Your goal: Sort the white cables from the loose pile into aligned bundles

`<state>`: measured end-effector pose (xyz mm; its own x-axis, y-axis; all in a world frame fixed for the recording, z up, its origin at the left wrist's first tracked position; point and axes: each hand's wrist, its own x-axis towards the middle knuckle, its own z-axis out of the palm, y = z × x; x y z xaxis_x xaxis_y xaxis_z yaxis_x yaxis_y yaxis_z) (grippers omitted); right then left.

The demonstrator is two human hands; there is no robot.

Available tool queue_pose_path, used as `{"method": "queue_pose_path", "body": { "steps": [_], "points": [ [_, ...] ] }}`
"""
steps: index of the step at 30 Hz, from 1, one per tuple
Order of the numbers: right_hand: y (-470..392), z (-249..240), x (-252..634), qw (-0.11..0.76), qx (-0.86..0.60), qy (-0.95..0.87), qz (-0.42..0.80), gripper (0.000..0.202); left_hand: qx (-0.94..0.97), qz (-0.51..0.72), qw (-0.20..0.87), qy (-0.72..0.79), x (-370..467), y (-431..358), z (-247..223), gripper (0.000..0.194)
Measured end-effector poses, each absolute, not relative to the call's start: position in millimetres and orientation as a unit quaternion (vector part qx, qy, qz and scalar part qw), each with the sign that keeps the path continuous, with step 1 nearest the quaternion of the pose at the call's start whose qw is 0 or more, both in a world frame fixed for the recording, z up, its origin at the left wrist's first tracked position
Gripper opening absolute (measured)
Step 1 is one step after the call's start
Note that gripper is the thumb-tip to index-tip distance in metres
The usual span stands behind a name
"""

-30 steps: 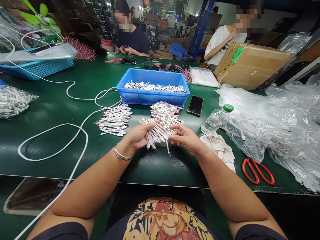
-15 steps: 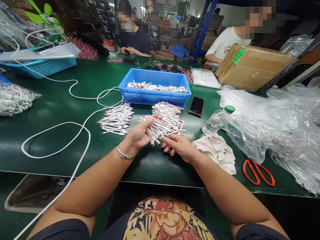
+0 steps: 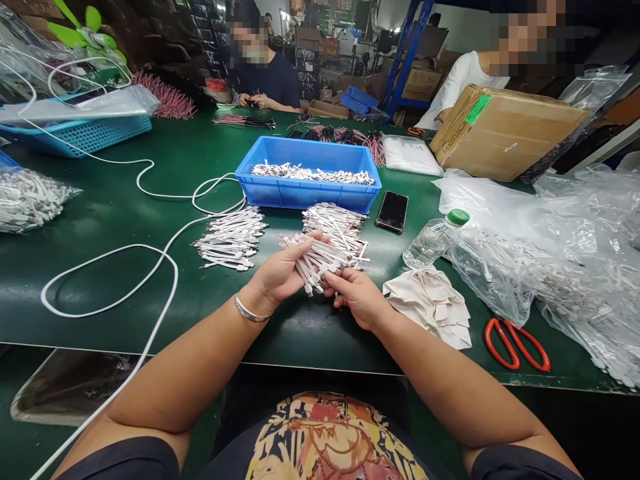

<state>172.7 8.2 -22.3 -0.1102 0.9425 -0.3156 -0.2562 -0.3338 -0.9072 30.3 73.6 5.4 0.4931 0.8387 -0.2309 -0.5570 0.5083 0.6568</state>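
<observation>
A bundle of short white cables with connector ends lies across my left hand, whose thumb presses on top of it. From the right, my right hand pinches connector ends at the near side of the bundle. Just behind, a pile of similar white cables rests on the table, partly hidden by the bundle. Another pile of white cables is to the left of my hands. Beyond both piles stands a blue bin with many small white pieces inside.
Right of the bin are a phone, a clear bottle, cloth pieces, red-handled scissors and plastic bags. A long white cord loops across the left. Two people sit opposite, near a cardboard box.
My right hand has shifted slightly left and in over the bundle's near ends. The bundle stays in my left hand. The person at the right has leaned slightly.
</observation>
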Motion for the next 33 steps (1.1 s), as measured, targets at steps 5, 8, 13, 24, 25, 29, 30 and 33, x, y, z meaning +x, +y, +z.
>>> {"method": "queue_pose_path", "body": {
  "steps": [5,8,13,24,25,29,30,33],
  "points": [
    [5,-23,168,0.399,-0.457,-0.38,0.699,0.034,0.266,0.427,0.827,0.251,29,72,6,0.02],
    [6,-24,171,0.415,-0.455,-0.391,0.684,0.031,0.278,0.424,0.827,0.241,29,72,6,0.02],
    [7,-25,177,0.435,-0.454,-0.392,0.672,0.03,0.269,0.425,0.826,0.253,28,73,7,0.02],
    [6,-22,173,0.445,-0.461,-0.381,0.667,0.032,0.258,0.422,0.831,0.256,29,73,6,0.024],
    [6,-22,172,0.444,-0.457,-0.381,0.669,0.032,0.253,0.422,0.831,0.258,29,72,7,0.024],
    [7,-22,168,0.444,-0.446,-0.375,0.68,0.031,0.237,0.421,0.835,0.265,32,70,9,0.027],
    [7,-22,167,0.447,-0.445,-0.372,0.681,0.03,0.235,0.421,0.834,0.267,33,69,9,0.026],
    [8,-22,166,0.458,-0.445,-0.359,0.68,0.027,0.235,0.418,0.834,0.274,32,68,11,0.026]
  ]
}}
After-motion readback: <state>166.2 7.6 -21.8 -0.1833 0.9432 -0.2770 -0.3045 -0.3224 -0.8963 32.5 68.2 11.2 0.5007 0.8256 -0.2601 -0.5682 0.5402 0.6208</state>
